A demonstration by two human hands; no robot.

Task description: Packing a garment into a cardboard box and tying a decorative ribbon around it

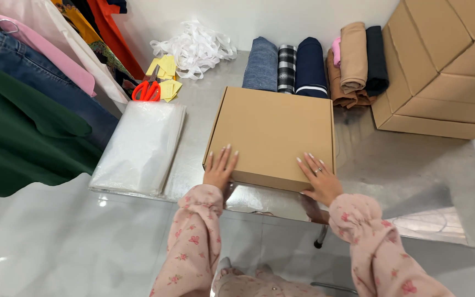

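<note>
Both hands lie flat, palms down, fingers extended toward the top of the frame: the left hand (219,169) at lower centre, the right hand (319,180) right of it, ringed, in pink floral sleeves.

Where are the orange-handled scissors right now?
The scissors lie upper left in the head view, on the yellow papers, just beyond the stack of clear plastic bags.

There's a stack of clear plastic bags (139,146) lying on the shiny metal table (391,165), with orange-handled scissors (147,89) and some yellow paper slips (166,74) just behind it, plus a tangle of white strapping (194,48). Rolled-up clothes (309,66) line the back edge, big cardboard cartons (446,66) sit stacked on the right, and hanging garments (23,110) crowd the left side.
</note>
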